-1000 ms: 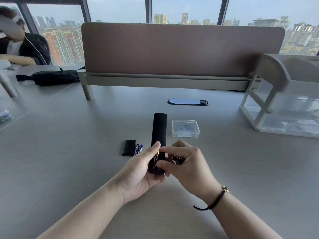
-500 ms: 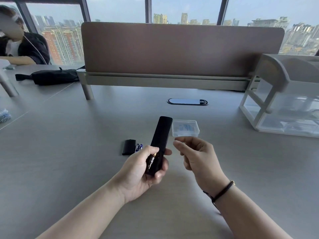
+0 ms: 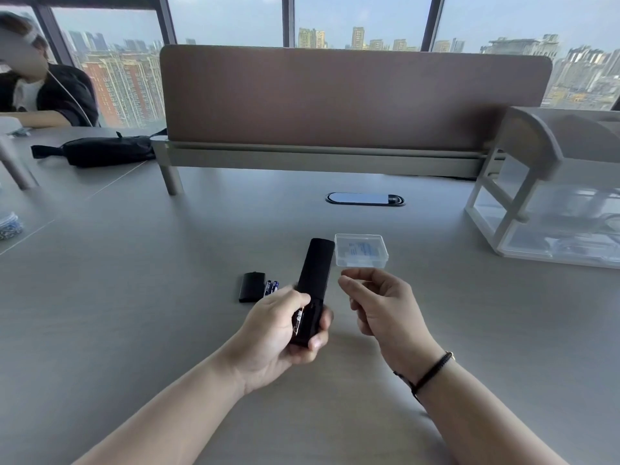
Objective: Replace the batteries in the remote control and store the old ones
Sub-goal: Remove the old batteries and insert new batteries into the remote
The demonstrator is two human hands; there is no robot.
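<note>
My left hand (image 3: 278, 333) grips the near end of a black remote control (image 3: 313, 276), lifted and tilted away from me. Its battery bay faces up, and a gold-and-black battery (image 3: 298, 319) shows in it under my thumb. My right hand (image 3: 382, 303) hovers to the right of the remote, fingers loosely curled, holding nothing I can see. The black battery cover (image 3: 251, 286) lies on the desk to the left, with two blue batteries (image 3: 271, 287) beside it. A small clear plastic box (image 3: 361, 250) sits just beyond my right hand.
A brown desk divider (image 3: 352, 95) runs across the back. A white and clear drawer organizer (image 3: 550, 196) stands at the right. An oval cable port (image 3: 365, 199) is in the desk's middle. A black pouch (image 3: 104, 151) and another seated person (image 3: 37, 92) are at far left.
My right hand let go of the remote's battery bay and drew back to the right. My left hand tilted the remote's far end rightward and up.
</note>
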